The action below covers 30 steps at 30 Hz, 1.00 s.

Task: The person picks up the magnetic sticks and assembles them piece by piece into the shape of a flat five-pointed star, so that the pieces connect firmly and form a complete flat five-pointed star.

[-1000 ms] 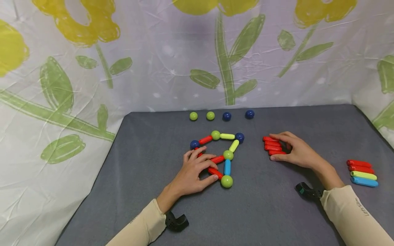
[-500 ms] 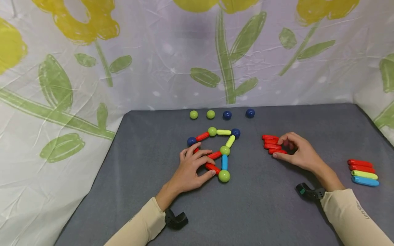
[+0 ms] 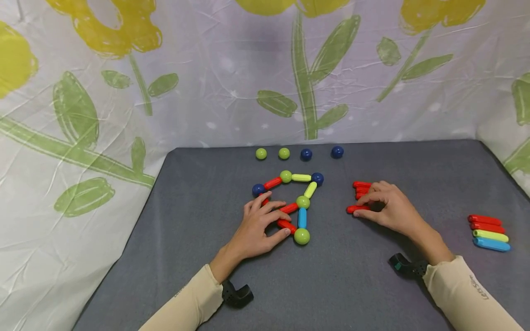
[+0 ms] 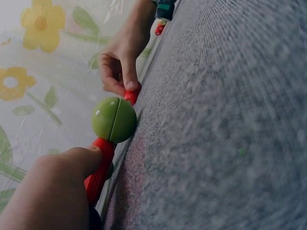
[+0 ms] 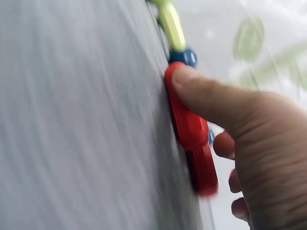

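A frame of rods and balls lies on the grey table. My left hand (image 3: 258, 227) rests over its near left part, thumb and forefinger about a red rod (image 3: 286, 225) that ends at a green ball (image 3: 302, 236). In the left wrist view the thumb lies along that red rod (image 4: 100, 167), under the green ball (image 4: 114, 120). At the right, my right hand (image 3: 393, 207) pinches another red rod (image 3: 353, 209) between thumb and fingers, apart from several red rods (image 3: 360, 185) behind it. The right wrist view has the thumb on the held red rod (image 5: 184, 112). My left hand hides some of the frame.
Two green balls (image 3: 261, 154) and two blue balls (image 3: 306, 155) stand in a row at the back. Far right lie two red rods (image 3: 485, 220), a yellow-green rod (image 3: 491, 235) and a blue rod (image 3: 491, 244). A flowered cloth (image 3: 215, 82) hangs behind the table.
The right hand has taken hold of the nearest red rod and drawn it left and slightly nearer, out of the row. The frame has shifted a little left and away; the left hand stays on it.
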### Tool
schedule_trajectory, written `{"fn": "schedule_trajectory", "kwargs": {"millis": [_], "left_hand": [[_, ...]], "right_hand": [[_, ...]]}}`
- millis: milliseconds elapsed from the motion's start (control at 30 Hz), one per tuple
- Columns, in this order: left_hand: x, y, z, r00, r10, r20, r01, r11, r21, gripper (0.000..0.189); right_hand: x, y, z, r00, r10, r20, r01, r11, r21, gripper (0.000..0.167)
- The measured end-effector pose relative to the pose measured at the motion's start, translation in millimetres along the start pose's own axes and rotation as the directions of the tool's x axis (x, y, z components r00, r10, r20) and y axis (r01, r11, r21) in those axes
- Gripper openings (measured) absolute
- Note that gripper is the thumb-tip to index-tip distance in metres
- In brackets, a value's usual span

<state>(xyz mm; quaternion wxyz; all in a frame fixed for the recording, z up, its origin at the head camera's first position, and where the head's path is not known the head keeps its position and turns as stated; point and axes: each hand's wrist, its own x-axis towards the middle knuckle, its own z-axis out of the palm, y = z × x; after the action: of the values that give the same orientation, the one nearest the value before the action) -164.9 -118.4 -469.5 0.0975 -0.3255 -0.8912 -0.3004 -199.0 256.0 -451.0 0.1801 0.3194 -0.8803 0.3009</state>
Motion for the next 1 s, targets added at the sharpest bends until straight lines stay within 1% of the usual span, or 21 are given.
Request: {"fn": "schedule_trajectory", "kwargs": {"millis": [100, 200, 300, 400, 467, 500, 567, 633, 667, 733, 800, 867, 900, 1000], "left_hand": [[0.3, 0.0, -0.1, 1.000, 0.016, 0.004, -0.016, 1.000, -0.002, 0.022], [0.2, -0.4, 0.1, 1.000, 0.020, 0.009, -0.020, 1.000, -0.009, 0.023], [0.1, -0.9, 0.3, 1.000, 0.017, 0.013, -0.017, 1.000, -0.025, 0.023], [0.3, -0.9, 0.0, 1.000, 0.006, 0.016, -0.005, 0.999, -0.054, 0.021], [0.6, -1.0, -0.2, 1.000, -0.012, 0.010, 0.013, 0.997, -0.078, 0.019], [0.7, -1.0, -0.2, 1.000, -0.023, 0.000, 0.023, 0.996, -0.090, 0.017], [1.2, -1.6, 0.7, 0.998, -0.057, -0.040, 0.052, 0.993, -0.108, 0.015], [2.1, -2.2, 1.7, 0.991, -0.097, -0.097, 0.084, 0.988, -0.126, 0.013], [2.5, -2.3, 2.2, 0.984, -0.121, -0.129, 0.103, 0.985, -0.137, 0.013], [3.6, -2.7, 2.7, 0.967, -0.170, -0.190, 0.141, 0.977, -0.157, 0.012], [4.0, -2.4, 2.9, 0.950, -0.217, -0.226, 0.181, 0.969, -0.170, 0.018], [4.0, -2.0, 2.7, 0.937, -0.260, -0.232, 0.224, 0.960, -0.168, 0.027], [3.9, -1.7, 2.5, 0.935, -0.276, -0.225, 0.245, 0.957, -0.157, 0.031], [3.9, -0.8, 1.8, 0.934, -0.305, -0.183, 0.288, 0.951, -0.114, 0.036]], "right_hand": [[4.3, -10.3, 10.0, 0.999, -0.044, 0.001, 0.044, 0.999, -0.014, 0.026], [5.7, -20.4, 19.0, 0.999, -0.041, 0.024, 0.041, 0.999, -0.003, 0.026], [5.0, -28.7, 25.7, 0.998, -0.004, 0.067, 0.002, 1.000, 0.027, 0.029], [4.4, -34.8, 30.8, 0.992, 0.046, 0.120, -0.057, 0.994, 0.092, 0.030], [4.2, -38.5, 34.5, 0.988, 0.068, 0.141, -0.088, 0.986, 0.140, 0.031], [4.2, -40.3, 36.5, 0.986, 0.075, 0.147, -0.098, 0.983, 0.158, 0.031], [4.2, -43.8, 40.0, 0.984, 0.083, 0.156, -0.111, 0.977, 0.181, 0.030], [4.1, -46.9, 43.1, 0.985, 0.083, 0.152, -0.111, 0.976, 0.186, 0.030], [4.2, -48.1, 44.2, 0.985, 0.087, 0.152, -0.115, 0.976, 0.184, 0.029], [4.0, -50.1, 46.0, 0.984, 0.099, 0.146, -0.124, 0.977, 0.175, 0.029], [4.2, -51.5, 47.5, 0.985, 0.109, 0.132, -0.130, 0.977, 0.169, 0.029], [4.2, -52.3, 49.1, 0.987, 0.115, 0.117, -0.133, 0.978, 0.162, 0.028], [4.1, -52.5, 50.0, 0.987, 0.115, 0.108, -0.132, 0.978, 0.161, 0.028], [4.0, -52.8, 52.7, 0.991, 0.111, 0.081, -0.122, 0.980, 0.154, 0.028]]}}
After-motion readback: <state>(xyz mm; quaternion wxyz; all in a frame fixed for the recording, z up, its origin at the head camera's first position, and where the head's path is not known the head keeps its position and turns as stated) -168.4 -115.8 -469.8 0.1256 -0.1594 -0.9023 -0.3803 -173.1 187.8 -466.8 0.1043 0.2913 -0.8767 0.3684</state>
